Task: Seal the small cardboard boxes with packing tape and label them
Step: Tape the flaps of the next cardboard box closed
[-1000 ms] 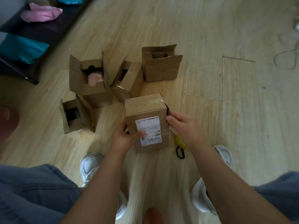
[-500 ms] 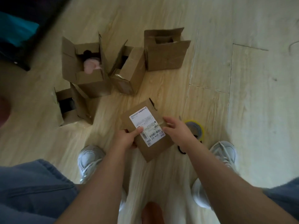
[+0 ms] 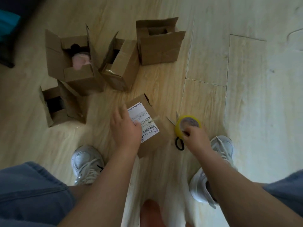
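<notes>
Fingers of the right hand [image 3: 196, 136] pinch the tape roll [image 3: 188, 122] rim; left hand [image 3: 126, 128] rests palm-down on the labelled box [image 3: 152, 141].

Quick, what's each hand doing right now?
Left hand: open, resting on the labelled box.
Right hand: gripping the tape roll.

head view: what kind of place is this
Likely a room at home used for packing: pale wood-plank floor, open cardboard boxes standing on it, and the right hand gripping a yellow tape roll.
</notes>
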`<state>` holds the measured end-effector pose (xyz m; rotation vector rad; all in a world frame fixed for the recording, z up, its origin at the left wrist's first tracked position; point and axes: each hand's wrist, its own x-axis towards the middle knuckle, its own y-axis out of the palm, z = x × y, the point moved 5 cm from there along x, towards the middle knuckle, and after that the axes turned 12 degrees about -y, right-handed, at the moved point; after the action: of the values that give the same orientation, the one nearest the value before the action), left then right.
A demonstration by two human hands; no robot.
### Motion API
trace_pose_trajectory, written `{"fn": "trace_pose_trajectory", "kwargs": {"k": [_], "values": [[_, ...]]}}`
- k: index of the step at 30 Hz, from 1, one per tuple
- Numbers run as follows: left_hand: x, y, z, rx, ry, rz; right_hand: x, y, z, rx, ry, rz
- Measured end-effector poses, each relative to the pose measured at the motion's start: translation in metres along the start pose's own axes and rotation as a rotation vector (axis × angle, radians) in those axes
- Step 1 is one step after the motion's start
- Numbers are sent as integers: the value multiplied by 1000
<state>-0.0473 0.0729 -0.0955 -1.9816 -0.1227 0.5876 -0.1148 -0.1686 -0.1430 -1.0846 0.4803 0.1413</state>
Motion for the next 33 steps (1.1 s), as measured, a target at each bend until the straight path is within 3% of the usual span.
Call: {"fn": "trace_pose_trajectory", "kwargs": {"k": [3, 6, 10, 14, 18, 25, 33], "values": [[-11, 12, -2, 47, 70, 103, -1, 8, 4, -256, -107, 98], [-14, 15, -1, 64, 94, 123, 0, 9, 6, -239, -85, 76], [-13, 6, -10, -67, 108, 133, 0, 0, -1, -45, 19, 10], [-20, -8, -31, -320, 102, 224, -10, -37, 15, 324, 37, -222], [-26, -17, -44, -522, -14, 349, -21, -65, 29, 632, 39, -328], [-37, -26, -51, -750, -87, 634, -43, -93, 68, 701, -142, -200], [-30, -36, -35, -901, -148, 591, -50, -90, 94, 698, -183, -60]]}}
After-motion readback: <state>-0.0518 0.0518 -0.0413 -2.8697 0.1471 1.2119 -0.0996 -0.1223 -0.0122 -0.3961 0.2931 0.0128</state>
